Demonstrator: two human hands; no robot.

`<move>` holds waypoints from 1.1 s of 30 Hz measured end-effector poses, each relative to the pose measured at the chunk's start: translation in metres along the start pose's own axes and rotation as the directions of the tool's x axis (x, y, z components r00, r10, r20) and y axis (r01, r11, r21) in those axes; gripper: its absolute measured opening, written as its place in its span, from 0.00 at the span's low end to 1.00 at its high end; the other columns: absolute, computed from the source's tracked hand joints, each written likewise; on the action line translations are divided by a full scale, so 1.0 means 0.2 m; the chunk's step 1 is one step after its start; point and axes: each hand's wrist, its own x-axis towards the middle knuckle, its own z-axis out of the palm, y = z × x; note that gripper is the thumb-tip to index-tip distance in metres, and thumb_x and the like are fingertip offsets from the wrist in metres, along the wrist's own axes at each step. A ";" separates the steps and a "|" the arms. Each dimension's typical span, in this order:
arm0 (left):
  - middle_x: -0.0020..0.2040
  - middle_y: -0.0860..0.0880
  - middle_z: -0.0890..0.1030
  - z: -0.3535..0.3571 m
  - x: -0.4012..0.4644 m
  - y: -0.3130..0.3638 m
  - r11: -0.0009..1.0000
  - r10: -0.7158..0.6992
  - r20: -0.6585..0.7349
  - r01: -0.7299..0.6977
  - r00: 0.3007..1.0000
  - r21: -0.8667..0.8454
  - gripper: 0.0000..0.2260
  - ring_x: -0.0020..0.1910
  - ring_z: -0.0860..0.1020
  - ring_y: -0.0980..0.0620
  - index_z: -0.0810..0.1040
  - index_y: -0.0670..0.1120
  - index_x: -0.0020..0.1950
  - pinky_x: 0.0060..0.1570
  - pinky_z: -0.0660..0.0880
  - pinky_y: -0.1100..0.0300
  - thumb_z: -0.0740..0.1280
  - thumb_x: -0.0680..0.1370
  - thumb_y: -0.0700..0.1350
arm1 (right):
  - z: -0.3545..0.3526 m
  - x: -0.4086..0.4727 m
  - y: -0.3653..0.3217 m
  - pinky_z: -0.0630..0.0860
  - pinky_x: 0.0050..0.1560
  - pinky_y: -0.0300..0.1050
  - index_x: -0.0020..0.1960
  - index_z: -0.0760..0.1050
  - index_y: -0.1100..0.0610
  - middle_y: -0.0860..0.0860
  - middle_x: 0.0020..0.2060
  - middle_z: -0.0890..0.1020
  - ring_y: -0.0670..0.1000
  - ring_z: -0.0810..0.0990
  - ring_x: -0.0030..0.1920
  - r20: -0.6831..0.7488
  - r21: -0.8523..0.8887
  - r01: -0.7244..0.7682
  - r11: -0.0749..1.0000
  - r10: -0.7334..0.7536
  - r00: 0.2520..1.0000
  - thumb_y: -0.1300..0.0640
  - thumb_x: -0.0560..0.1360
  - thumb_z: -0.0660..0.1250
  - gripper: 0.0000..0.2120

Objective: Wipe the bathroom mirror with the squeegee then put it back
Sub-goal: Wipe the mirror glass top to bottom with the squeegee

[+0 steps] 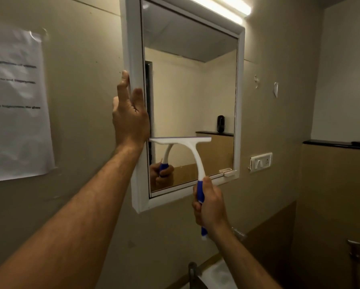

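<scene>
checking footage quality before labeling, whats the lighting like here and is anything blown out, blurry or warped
Head view: the tube light above the mirror is blown out, while the walls stay dim; text on the paper notice is too blurred to read; wide-angle distortion tilts the mirror frame; the squeegee and both hands, left hand, right hand, stay fairly sharp.

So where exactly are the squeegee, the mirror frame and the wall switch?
squeegee [192, 152]: head view, on its white curved neck below the blade.
mirror frame [240, 101]: head view, on its white right side.
wall switch [260, 162]: head view, on the white plate's middle.
</scene>
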 end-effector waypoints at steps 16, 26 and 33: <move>0.67 0.55 0.70 0.01 -0.03 -0.03 0.999 0.011 -0.009 -0.010 1.000 0.038 0.20 0.43 0.63 0.84 0.58 0.55 0.77 0.42 0.59 0.82 0.50 0.84 0.53 | -0.05 -0.04 0.14 0.66 0.23 0.36 0.44 0.71 0.60 0.50 0.27 0.71 0.43 0.68 0.22 0.012 -0.025 0.047 0.999 -0.047 0.999 0.42 0.78 0.52 0.22; 0.71 0.53 0.70 0.00 -0.10 -0.13 1.000 0.024 -0.029 -0.025 0.999 -0.004 0.21 0.57 0.79 0.40 0.59 0.61 0.74 0.51 0.80 0.41 0.50 0.82 0.60 | -0.08 -0.07 0.15 0.66 0.23 0.35 0.45 0.72 0.60 0.50 0.27 0.70 0.41 0.67 0.22 0.002 -0.088 0.034 0.996 -0.034 0.999 0.44 0.80 0.51 0.21; 0.68 0.46 0.75 -0.02 -0.21 -0.15 1.000 -0.015 -0.055 0.014 0.998 -0.020 0.20 0.59 0.77 0.37 0.64 0.57 0.73 0.53 0.78 0.44 0.52 0.82 0.59 | -0.10 -0.20 0.29 0.64 0.24 0.36 0.41 0.71 0.58 0.52 0.27 0.69 0.42 0.66 0.22 -0.011 -0.090 -0.057 0.994 0.056 0.998 0.48 0.82 0.51 0.19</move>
